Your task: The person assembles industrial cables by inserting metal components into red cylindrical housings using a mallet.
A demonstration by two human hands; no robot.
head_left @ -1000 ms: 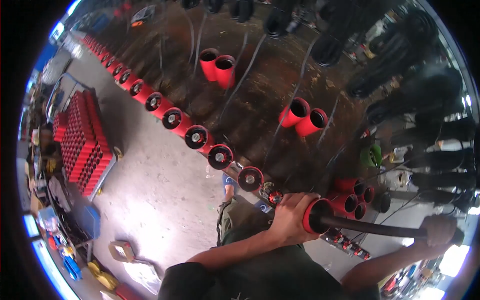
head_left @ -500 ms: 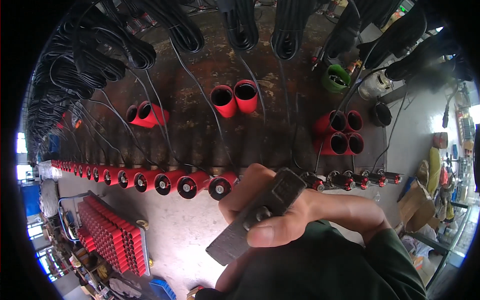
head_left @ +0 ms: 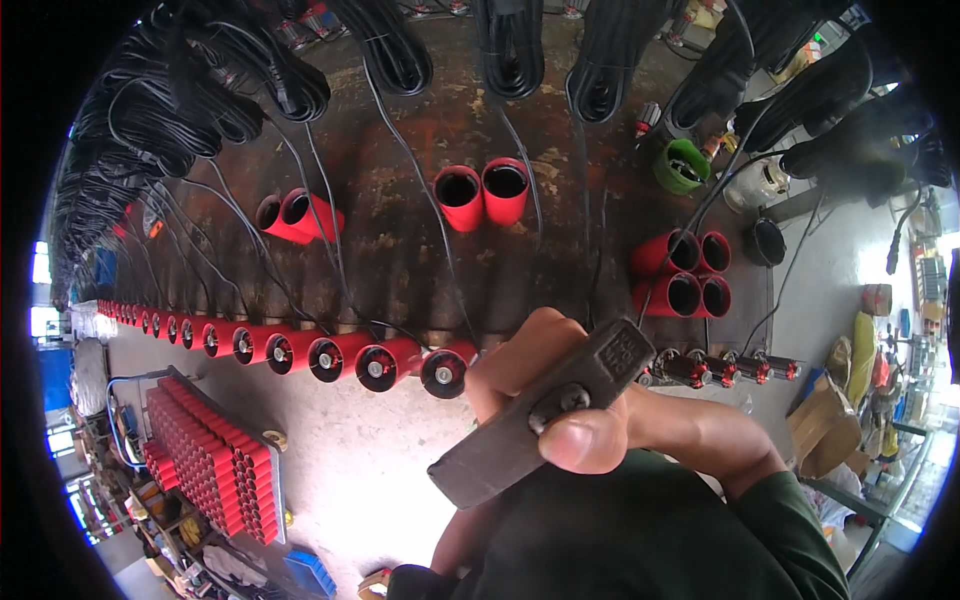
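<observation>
My right hand [head_left: 585,440] is closed around a hammer [head_left: 500,455], raised close to the camera. Its dark metal head lies slanted across the picture, with my thumb against it beside the eye. The handle is hidden behind the head and fingers. Of my left arm [head_left: 455,540] only a strip of skin shows below the hammer head; I cannot see that hand. Beyond, at the table's near edge, red cups with motor parts inside [head_left: 443,372] stand in a long row to the left. Bare motor parts [head_left: 686,369] continue the row to the right.
On the worn dark table [head_left: 400,270] stand red cups [head_left: 506,195] in small groups, a green cup [head_left: 682,168] and a black cup [head_left: 764,243]. Bundled black cables [head_left: 510,60] hang above, their cords crossing the table. A cart of red cups [head_left: 215,455] stands at lower left.
My right hand and the hammer have moved right and slightly up. The hammer head now covers some of the bare motor parts in the row. My view has shifted a little.
</observation>
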